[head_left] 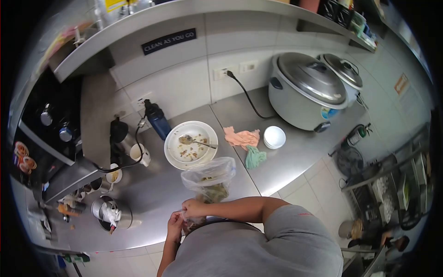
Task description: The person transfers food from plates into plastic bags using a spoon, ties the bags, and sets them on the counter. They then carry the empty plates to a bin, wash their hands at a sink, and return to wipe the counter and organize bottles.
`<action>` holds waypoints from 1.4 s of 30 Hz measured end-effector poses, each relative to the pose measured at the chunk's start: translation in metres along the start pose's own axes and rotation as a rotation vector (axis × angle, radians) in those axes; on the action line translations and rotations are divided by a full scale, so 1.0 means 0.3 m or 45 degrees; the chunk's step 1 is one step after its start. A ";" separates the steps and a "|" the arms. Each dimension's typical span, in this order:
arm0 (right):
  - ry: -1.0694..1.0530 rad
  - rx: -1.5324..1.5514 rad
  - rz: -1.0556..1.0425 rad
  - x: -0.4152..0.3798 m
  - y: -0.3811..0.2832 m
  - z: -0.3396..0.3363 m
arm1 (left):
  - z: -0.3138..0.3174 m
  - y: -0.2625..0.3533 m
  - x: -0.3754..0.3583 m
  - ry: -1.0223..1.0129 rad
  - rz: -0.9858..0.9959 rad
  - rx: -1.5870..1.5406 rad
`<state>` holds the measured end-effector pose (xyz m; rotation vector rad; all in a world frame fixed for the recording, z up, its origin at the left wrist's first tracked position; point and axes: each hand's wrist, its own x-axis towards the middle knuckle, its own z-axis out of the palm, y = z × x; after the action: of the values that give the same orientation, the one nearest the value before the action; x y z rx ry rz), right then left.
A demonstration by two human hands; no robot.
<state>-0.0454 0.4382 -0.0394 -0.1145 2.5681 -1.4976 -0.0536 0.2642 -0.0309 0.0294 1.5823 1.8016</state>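
Note:
Close to my body, at the counter's front edge, my left hand [175, 225] and my right hand [194, 208] come together. Their fingers pinch the top of a small clear plastic bag [193, 224] with reddish-brown contents that I cannot make out. Just beyond my right forearm stands a larger clear plastic bag [210, 173], its mouth open and something greenish-brown in the bottom. Behind it sits a white bowl [169, 154] with food scraps and a spoon [187, 140] in it.
Along the steel counter [157, 198] are a pink cloth [242, 137], a green cloth [254, 158], white bowls [274, 137], a dark blue bottle [157, 121], a mug [140, 155] and a metal pot [124, 219]. Large rice cookers [295, 99] stand at the back right. A shelf [184, 13] overhangs the wall.

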 end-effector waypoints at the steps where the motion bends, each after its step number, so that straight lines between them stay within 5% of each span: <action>1: 0.026 0.027 0.001 -0.004 0.010 0.002 | 0.000 -0.007 0.002 0.009 -0.012 0.027; 6: 0.243 -0.244 -0.097 0.016 0.069 0.005 | 0.020 -0.013 0.006 -0.075 0.024 0.084; 12: -0.239 -0.286 -0.143 0.028 0.035 -0.035 | 0.014 -0.007 0.039 0.084 -0.081 0.231; 15: -0.689 0.543 0.538 0.019 -0.004 -0.163 | 0.015 -0.009 0.041 0.071 -0.085 0.214; 18: -0.725 0.631 0.559 0.022 0.052 -0.160 | 0.021 -0.006 0.040 0.018 -0.098 0.194; 21: -0.742 0.332 0.447 0.017 0.029 -0.161 | 0.023 -0.007 0.039 -0.007 -0.145 0.119; 24: -0.367 -0.273 -0.033 -0.012 0.020 -0.109 | 0.033 0.013 0.026 -0.018 -0.165 0.078; 31: -0.091 -0.460 -0.236 -0.028 0.020 -0.076 | 0.031 0.013 0.036 -0.071 -0.180 0.034; 37: 0.046 -0.262 -0.416 -0.011 0.024 -0.037 | 0.070 0.058 -0.001 0.149 -0.165 -0.112; 39: -0.003 -0.338 -0.289 -0.015 -0.001 -0.051 | 0.047 0.016 0.018 0.169 -0.210 -0.018; 41: 0.104 -0.302 -0.583 0.007 0.050 -0.025 | 0.039 0.012 0.026 0.149 -0.150 0.075; 42: -0.025 -0.207 -0.485 0.011 0.042 -0.048 | 0.048 0.024 0.019 0.134 -0.126 0.091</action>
<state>-0.0509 0.4562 -0.0436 -0.6683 2.7607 -1.3799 -0.0547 0.2797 -0.0236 -0.1099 1.6916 1.6939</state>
